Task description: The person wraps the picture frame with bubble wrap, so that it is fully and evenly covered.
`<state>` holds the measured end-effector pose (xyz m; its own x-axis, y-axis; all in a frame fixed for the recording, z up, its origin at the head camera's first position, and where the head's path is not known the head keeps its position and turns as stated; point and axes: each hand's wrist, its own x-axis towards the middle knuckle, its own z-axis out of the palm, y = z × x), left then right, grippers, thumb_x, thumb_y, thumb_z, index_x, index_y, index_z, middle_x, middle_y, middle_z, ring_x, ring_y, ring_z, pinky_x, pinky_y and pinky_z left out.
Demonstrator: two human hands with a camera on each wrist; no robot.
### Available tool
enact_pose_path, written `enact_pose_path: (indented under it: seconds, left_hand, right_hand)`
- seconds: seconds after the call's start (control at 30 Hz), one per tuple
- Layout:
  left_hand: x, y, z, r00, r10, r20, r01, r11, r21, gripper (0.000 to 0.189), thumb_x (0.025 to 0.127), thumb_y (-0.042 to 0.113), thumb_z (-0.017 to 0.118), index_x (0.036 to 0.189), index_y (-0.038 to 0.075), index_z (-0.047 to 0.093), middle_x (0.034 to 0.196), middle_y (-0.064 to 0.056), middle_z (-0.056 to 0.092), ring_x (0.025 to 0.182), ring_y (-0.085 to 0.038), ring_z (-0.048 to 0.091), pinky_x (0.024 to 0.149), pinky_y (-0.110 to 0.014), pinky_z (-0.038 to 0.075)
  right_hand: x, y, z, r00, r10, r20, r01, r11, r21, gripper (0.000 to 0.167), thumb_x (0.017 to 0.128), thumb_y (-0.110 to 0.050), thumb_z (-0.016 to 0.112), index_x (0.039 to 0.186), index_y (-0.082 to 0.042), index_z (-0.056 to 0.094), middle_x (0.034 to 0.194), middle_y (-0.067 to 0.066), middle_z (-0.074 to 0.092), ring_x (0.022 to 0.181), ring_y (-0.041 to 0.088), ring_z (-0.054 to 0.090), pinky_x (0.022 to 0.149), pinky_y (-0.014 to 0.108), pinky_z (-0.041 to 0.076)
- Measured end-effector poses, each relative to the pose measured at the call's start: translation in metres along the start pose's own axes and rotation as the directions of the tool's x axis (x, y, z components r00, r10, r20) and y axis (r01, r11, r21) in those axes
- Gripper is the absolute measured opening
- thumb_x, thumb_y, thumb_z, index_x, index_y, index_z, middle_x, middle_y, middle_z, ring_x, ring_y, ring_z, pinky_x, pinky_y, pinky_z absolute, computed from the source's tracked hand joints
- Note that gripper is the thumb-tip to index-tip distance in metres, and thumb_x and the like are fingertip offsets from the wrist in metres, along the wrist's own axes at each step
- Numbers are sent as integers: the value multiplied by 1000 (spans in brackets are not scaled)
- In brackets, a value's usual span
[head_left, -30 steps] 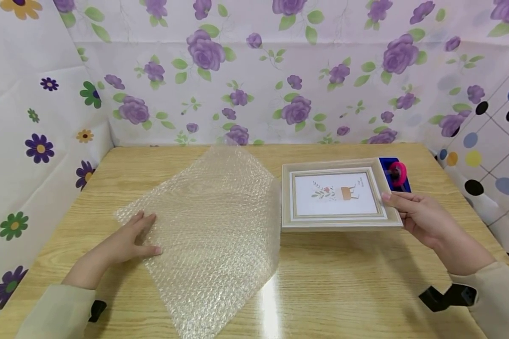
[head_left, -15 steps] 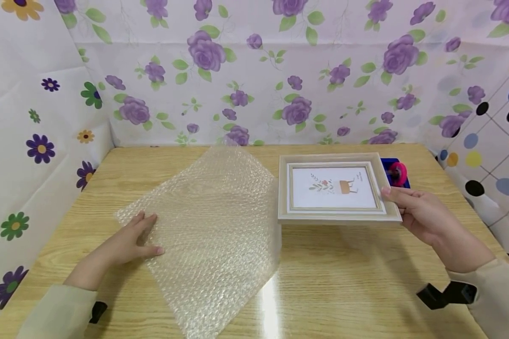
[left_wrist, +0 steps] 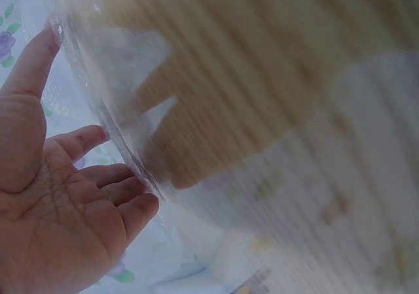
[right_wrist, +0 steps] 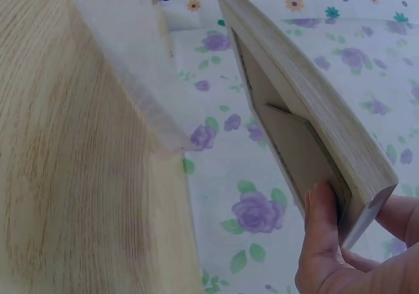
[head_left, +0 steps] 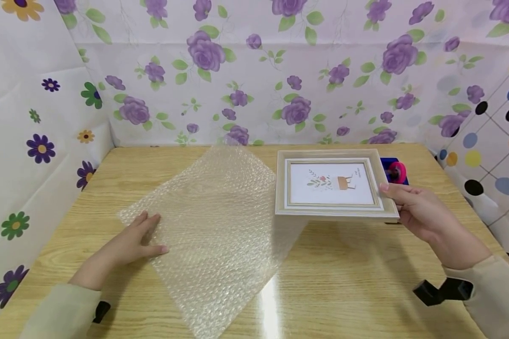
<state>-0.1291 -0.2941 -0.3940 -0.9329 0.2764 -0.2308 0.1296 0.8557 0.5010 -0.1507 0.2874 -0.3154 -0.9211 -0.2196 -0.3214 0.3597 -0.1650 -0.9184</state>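
Because right hand pinches one end, thumb on front, fingers behind, picture frame juts left of grip, raised off table; left hand, fingers loosely spread, touches bubble wrap edge, we judge to steady it.

Beige picture frame, purple-flowered backdrop

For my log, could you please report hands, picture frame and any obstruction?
Right hand grips picture frame above table. Left hand at bubble wrap's edge. No obstruction seen between frame and wrap.
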Motion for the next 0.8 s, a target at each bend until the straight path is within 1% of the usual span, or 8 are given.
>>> enact_pose_path:
  seconds: [0.1,0.37,0.57,0.8]
  left_hand:
    - [1,2,2,1000,1,-2,-1,1000,10,99,80,48,71,147,-7,24,148,-42,6,134,-60,9,102,-74,16]
    - [1,8,7,1000,-12,1,12,1000,12,99,80,50,70,147,-6,23,149,-41,5,134,-60,9,102,-74,17]
    - [5,12,10,1000,10,-10,-9,999,38,98,81,52,68,147,-5,24,149,-41,6,135,-59,10,103,-72,19]
    - [6,22,12,1000,2,2,-2,999,41,98,82,53,67,148,-4,23,149,-40,6,135,-58,10,103,-72,20]
  right_hand:
    - [2,0,2,1000,-1,-3,1,1000,-3,24,98,-15,53,90,-20,75,90,-1,73,80,12,70,67,25,58]
    - [6,5,6,1000,27,-6,-27,1000,-15,23,97,-18,54,89,-22,75,87,-2,74,77,10,70,65,24,58]
    - [8,9,9,1000,9,-4,-9,1000,-9,21,96,-16,56,89,-23,75,88,-3,73,78,10,70,67,23,58]
    - [12,14,13,1000,-14,16,14,1000,6,20,96,-14,57,91,-23,74,90,-2,74,80,10,71,69,23,58]
